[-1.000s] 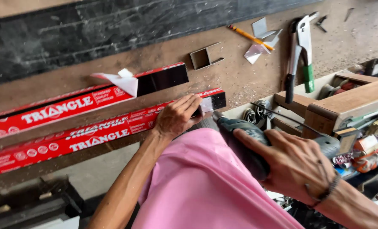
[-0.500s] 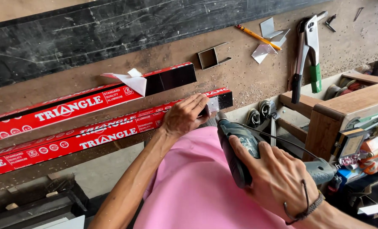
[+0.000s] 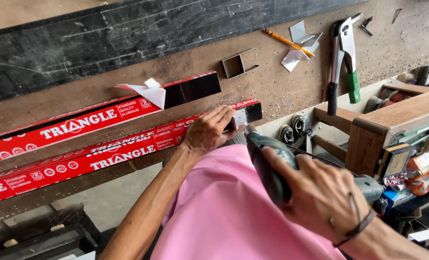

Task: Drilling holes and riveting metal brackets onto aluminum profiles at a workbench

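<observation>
Head view: wooden box [image 3: 397,115] holds tools [image 3: 416,168].

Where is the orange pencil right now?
In the head view, the orange pencil lies on the workbench near the top right, resting across the bent metal scraps, just left of the rivet tool.

A single head-worn camera looks steeply down and forward from close above the person's own arms, facing the surface [image 3: 282,91] ahead; the lower frame takes in the pink-clad lap, with no second view.
</observation>
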